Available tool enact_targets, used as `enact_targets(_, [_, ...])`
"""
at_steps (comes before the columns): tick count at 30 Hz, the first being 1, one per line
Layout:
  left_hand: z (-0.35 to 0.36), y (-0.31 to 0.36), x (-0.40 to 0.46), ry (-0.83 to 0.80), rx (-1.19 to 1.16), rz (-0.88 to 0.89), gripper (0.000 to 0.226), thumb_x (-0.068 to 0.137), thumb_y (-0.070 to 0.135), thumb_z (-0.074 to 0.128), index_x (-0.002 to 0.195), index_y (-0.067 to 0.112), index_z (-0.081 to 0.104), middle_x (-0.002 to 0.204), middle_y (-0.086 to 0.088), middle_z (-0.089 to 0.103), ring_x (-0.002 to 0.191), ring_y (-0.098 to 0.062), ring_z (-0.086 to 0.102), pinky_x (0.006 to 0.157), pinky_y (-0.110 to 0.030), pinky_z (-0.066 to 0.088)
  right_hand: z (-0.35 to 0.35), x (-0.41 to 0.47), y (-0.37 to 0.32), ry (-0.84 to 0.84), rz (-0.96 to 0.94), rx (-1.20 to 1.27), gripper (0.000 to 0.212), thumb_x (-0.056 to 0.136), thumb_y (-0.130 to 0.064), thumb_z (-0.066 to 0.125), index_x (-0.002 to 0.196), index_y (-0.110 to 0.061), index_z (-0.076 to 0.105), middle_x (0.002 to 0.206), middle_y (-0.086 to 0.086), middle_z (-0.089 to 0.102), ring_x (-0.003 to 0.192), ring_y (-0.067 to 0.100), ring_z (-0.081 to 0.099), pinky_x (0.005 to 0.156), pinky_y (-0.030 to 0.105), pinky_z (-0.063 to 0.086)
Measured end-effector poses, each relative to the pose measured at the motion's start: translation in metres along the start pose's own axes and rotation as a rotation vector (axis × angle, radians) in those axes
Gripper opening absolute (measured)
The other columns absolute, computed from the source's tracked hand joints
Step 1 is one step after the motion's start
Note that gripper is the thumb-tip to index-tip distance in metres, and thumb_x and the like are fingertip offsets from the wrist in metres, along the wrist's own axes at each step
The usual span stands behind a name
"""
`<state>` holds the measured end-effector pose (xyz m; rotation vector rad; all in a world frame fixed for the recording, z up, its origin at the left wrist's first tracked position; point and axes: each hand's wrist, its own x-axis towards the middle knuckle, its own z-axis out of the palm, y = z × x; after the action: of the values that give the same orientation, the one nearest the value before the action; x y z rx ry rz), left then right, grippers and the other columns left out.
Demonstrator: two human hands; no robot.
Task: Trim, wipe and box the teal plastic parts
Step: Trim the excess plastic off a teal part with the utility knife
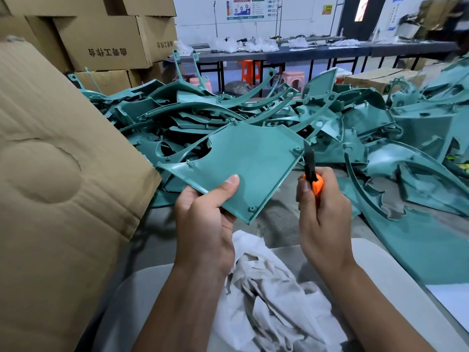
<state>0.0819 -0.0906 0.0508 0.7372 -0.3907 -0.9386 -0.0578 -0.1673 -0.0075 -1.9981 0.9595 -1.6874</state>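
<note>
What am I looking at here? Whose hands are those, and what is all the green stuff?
There is just one picture, taken by a camera worn on a person's head, so you see their two hands as they see them. No robot here. The left hand holds a flat teal plastic panel, thumb on top. The right hand has its grip around a small knife with an orange handle, its dark blade pointing up beside the panel's edge, likely for trimming it. Behind lies a big pile of teal parts. A crumpled pale cloth lies on the person's lap, probably for wiping. On the left stands a big cardboard box.
</note>
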Motion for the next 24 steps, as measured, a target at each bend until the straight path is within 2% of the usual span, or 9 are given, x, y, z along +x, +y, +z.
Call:
enact_targets(3, [0.0005, 0.0012, 0.0010, 0.007, -0.008, 0.016, 0.029, 0.086, -0.010, 0.063, 0.111, 0.004, 0.067, 0.106, -0.012, 0.078, 0.094, -0.027, 0.077, 0.077, -0.042, 0.064, 0.0000, -0.0025, -0.0016, -0.052, -0.037, 0.009, 0.012, 0.109, -0.031, 0.042, 0.101, -0.026, 0.049, 0.071, -0.004, 0.054, 0.061, 0.014, 0.050, 0.056, 0.022, 0.036])
enact_targets(5, [0.0005, 0.0022, 0.0016, 0.012, -0.012, 0.028, 0.027, 0.087, -0.010, 0.063, 0.109, 0.004, 0.068, 0.105, -0.013, 0.078, 0.094, -0.027, 0.077, 0.077, -0.041, 0.064, 0.0006, -0.0036, -0.0026, -0.086, -0.046, 0.013, 0.010, 0.109, -0.032, 0.043, 0.102, -0.029, 0.049, 0.072, -0.007, 0.054, 0.062, 0.013, 0.051, 0.058, 0.022, 0.038])
enact_targets(7, [0.0007, 0.0038, 0.0017, 0.020, -0.020, 0.033, 0.025, 0.087, -0.010, 0.062, 0.105, 0.005, 0.069, 0.102, -0.012, 0.079, 0.091, -0.026, 0.077, 0.074, -0.039, 0.063, 0.0007, -0.0042, -0.0026, -0.128, -0.066, 0.009, 0.009, 0.109, -0.029, 0.045, 0.102, -0.026, 0.051, 0.072, -0.009, 0.054, 0.062, 0.012, 0.051, 0.058, 0.023, 0.038])
enact_targets(12, [0.0034, 0.0056, 0.0037, 0.054, -0.027, 0.049, 0.023, 0.087, -0.011, 0.062, 0.102, 0.005, 0.069, 0.098, -0.012, 0.079, 0.087, -0.024, 0.078, 0.072, -0.037, 0.064, -0.0010, -0.0056, -0.0021, -0.201, -0.138, -0.049, 0.006, 0.107, -0.026, 0.049, 0.104, -0.024, 0.054, 0.075, -0.022, 0.050, 0.068, 0.000, 0.052, 0.064, 0.012, 0.034])
enact_targets(19, [0.0047, 0.0084, 0.0043, 0.077, -0.029, 0.044, 0.021, 0.087, -0.011, 0.062, 0.100, 0.005, 0.068, 0.097, -0.012, 0.079, 0.086, -0.024, 0.078, 0.069, -0.036, 0.064, -0.0012, -0.0086, 0.0003, -0.258, -0.180, -0.085, 0.010, 0.105, -0.028, 0.050, 0.108, -0.021, 0.057, 0.083, -0.023, 0.051, 0.075, -0.001, 0.054, 0.067, 0.012, 0.036])
enact_targets(24, [0.0034, 0.0099, 0.0057, 0.064, -0.040, 0.044, 0.025, 0.087, -0.011, 0.062, 0.105, 0.006, 0.068, 0.100, -0.011, 0.079, 0.087, -0.024, 0.078, 0.070, -0.037, 0.064, -0.0029, -0.0083, 0.0012, -0.286, -0.182, -0.075, 0.012, 0.105, -0.029, 0.050, 0.108, -0.021, 0.056, 0.083, -0.025, 0.052, 0.073, -0.002, 0.052, 0.066, 0.015, 0.038])
